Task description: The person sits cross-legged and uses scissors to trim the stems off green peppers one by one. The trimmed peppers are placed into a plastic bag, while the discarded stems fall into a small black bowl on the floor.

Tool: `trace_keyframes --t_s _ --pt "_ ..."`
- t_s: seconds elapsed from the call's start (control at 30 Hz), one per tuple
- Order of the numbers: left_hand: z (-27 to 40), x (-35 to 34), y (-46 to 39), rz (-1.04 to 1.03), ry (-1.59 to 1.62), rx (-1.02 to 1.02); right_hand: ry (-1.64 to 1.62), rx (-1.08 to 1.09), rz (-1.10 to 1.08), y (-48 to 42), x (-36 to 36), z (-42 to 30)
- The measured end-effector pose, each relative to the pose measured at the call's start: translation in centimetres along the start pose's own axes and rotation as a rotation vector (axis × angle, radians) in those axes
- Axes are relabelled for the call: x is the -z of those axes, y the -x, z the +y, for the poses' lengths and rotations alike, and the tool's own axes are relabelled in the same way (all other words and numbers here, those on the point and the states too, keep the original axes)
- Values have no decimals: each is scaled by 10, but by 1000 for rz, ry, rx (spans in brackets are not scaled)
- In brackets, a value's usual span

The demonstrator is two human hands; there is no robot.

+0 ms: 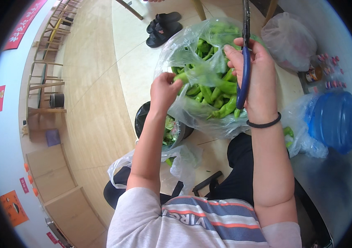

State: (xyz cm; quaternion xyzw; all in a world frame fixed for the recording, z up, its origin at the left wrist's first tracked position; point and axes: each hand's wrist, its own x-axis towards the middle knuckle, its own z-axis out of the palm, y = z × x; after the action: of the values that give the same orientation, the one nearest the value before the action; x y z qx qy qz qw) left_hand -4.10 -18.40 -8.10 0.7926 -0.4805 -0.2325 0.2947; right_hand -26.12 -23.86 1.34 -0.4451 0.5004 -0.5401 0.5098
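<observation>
My left hand (164,93) pinches a long green pepper (191,74), blurred, over a large clear plastic bag (216,127). Many whole green peppers (222,93) fill that bag on the floor. In my right hand (261,83) is a pair of scissors (246,66) with blue handles, its dark blades pointing away from me. The scissors are above the right side of the bag, apart from the pepper in my left hand. Under my left forearm, a dark bin (141,119) with a liner holds green scraps (170,128).
Another plastic bag (186,158) with some green inside lies near my legs. Black slippers (165,29) rest beyond the peppers. At right are a tied bag (289,43), a blue water jug (333,122) and a metal surface (327,176). Chairs (47,83) line the left wall.
</observation>
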Motion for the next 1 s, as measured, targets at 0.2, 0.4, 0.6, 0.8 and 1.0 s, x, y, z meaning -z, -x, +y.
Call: trace_keyframes --t_s 0.2,0.4,0.6,0.8,1.0 --pt "16 62 88 2 423 217 -105 -62 -67 2 -2 -1" --pt "1 142 125 37 581 121 83 11 -439 27 -30 -1" --pt "-14 191 150 130 713 83 142 70 -1037 97 -83 18" --pt "-33 209 159 179 943 109 36 -273 -1234 150 -128 22" --pt "-57 169 158 180 1109 228 -59 -296 -1058 173 -157 45"
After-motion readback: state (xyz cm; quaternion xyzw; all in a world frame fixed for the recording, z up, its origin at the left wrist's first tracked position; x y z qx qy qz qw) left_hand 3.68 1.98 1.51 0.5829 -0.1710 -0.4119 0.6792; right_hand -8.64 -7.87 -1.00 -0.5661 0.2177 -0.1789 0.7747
